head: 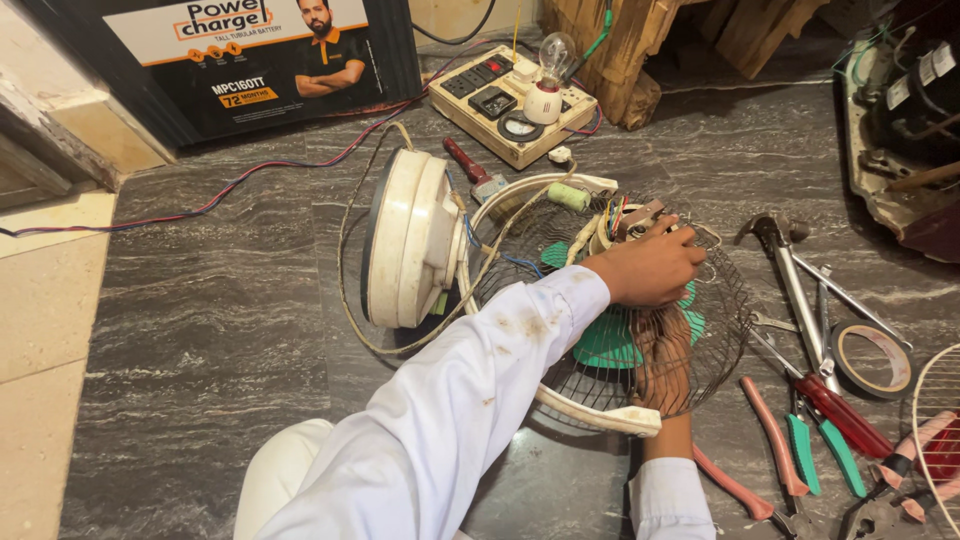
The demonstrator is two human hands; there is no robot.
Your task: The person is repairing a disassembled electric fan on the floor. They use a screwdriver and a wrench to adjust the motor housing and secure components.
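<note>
— While the fan lies on its side like that, what are the hands doing with it?

— The left hand (650, 268) reaches over the top of the wire fan guard (700, 350), fingers curled down onto the motor and its coloured wires (622, 215) at the hub; the grip looks closed around something there, though what exactly is hidden under the knuckles. The right hand (662, 375) is inside the cage from below, seen through the wires near the green blade (610, 345). How far its fingers are closed I cannot tell.

— Why tipped over?

— Probably so the hub faces the person. The cream round base (405, 240) stands on edge just left of the guard, which keeps the cage steady (my reading, not something shown).

— And the tools?

— Laid out to the right within reach: a hammer (785, 265), red-handled pliers (775, 435), green-handled cutters (825, 455), a tape roll (873, 358).

— What surface is this?

— A dark veined stone floor (220, 330), paler tile at the left edge. Behind sit a switchboard with a bulb (515, 100), a large black battery (250, 60) and some wood blocks (625, 50).
</note>
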